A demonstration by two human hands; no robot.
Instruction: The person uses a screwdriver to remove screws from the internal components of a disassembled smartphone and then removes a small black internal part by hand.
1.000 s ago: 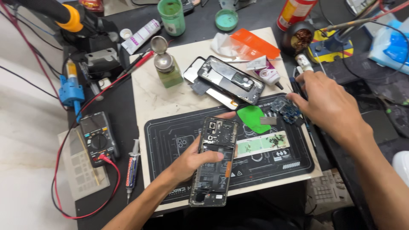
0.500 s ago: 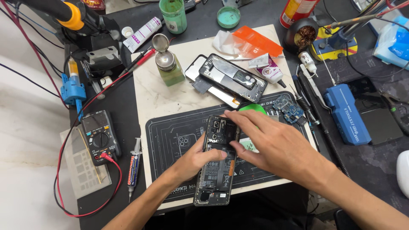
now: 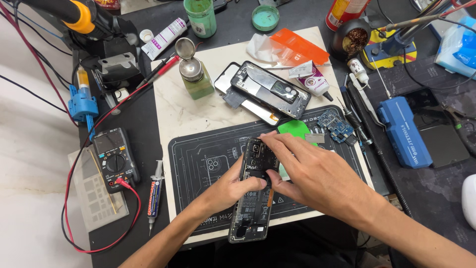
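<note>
An opened smartphone [image 3: 255,191], its circuit boards exposed, lies on a dark repair mat [image 3: 198,164] at the near middle of the tabletop. The left hand [image 3: 230,191] grips the phone's left edge, fingers wrapped around it. The right hand [image 3: 317,176] rests over the phone's far end, fingertips pinching at something there, too small to tell. A blue circuit board [image 3: 336,126] lies farther right on the mat.

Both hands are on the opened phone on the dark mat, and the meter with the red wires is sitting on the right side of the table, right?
Not quite. The head view shows the meter on the left side. Both the left hand and right hand are on the opened phone, over the dark mat.
</note>
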